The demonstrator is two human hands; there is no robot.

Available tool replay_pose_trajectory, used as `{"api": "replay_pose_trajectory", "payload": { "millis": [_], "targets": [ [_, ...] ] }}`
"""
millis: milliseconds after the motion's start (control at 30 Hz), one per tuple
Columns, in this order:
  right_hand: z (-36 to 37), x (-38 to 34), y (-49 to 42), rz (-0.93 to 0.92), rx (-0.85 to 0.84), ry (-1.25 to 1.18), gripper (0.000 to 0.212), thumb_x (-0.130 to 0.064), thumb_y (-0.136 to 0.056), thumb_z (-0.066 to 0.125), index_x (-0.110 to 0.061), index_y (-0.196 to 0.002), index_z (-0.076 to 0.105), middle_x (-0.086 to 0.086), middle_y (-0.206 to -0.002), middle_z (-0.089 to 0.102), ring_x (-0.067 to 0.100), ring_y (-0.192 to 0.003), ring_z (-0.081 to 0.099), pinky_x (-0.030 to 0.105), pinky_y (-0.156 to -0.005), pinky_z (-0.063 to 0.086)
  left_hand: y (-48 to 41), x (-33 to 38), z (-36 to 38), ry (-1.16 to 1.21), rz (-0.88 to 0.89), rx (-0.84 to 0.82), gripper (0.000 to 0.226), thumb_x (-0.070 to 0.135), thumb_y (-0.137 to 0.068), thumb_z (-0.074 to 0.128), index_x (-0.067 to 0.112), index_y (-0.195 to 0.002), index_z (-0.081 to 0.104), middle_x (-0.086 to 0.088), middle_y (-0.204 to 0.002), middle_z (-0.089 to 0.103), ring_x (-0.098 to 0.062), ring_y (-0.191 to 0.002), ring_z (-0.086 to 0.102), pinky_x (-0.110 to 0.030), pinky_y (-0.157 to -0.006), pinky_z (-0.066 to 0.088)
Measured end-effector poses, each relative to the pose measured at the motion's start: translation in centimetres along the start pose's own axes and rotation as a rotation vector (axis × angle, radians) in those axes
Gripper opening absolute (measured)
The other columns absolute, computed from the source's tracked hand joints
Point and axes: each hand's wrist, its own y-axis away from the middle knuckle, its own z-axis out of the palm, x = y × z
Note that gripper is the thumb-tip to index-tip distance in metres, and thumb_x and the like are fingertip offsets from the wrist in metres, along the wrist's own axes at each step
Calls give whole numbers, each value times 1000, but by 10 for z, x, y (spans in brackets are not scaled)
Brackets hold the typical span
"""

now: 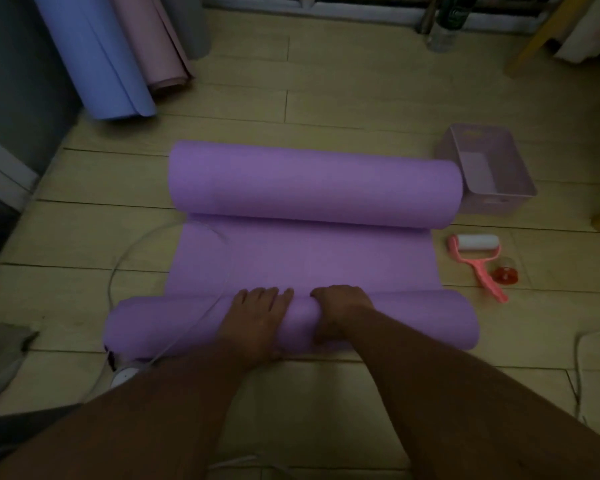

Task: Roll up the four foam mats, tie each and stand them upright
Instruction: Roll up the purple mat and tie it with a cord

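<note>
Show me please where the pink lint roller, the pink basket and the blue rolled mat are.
pink lint roller (477, 243): head view, on its white roll.
pink basket (492, 199): head view, on its near wall.
blue rolled mat (94, 53): head view, on the middle of its side.

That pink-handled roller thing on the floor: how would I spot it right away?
Start at the purple mat half rolled on the wooden floor, then look off its right edge, just below the lilac plastic bin. The lint roller lies flat there, with a white drum and coral-pink handle, beside a small red tape roll.
</note>
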Motion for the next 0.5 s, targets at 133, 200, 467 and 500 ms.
{"api": "replay_pose_trajectory", "payload": {
  "millis": [133, 200, 467, 500],
  "targets": [
    [9, 7, 8, -67, 138, -30, 92, -53, -68, 77, -25, -146, 37, 4, -144, 49, 25, -129, 47, 34, -109, 32, -18, 6, -19, 82, -74, -160, 94, 62, -54, 75, 26, -134, 40, -3, -117, 61, -29, -102, 63, -41, -89, 45],
    [21, 8, 18, -97, 202, 29, 108, -60, -68, 75, -23, -154, 21, 5, -156, 32, 26, -140, 31, 40, -117, 17, -36, -1, -33, 132, -100, -279, 83, 59, -65, 73, 32, -136, 40, 2, -127, 58, -24, -112, 59, -36, -95, 40],
    [6, 0, 8, -3, 203, 43, 70, -39, -71, 76, -28, -133, 46, 2, -129, 57, 26, -117, 54, 36, -98, 36, -12, 1, -7, 4, -120, -104, 117, 59, -55, 74, 19, -153, 24, -12, -153, 35, -34, -136, 40, -51, -111, 30],
    [2, 1, 5, -4, 188, 37, 67, -40, -70, 75, -29, -130, 48, 2, -126, 60, 26, -115, 56, 34, -96, 38, -10, 1, -3, -16, -122, -67, 119, 58, -45, 78, 18, -149, 34, -15, -146, 46, -38, -127, 49, -55, -104, 37]
  ]
}}
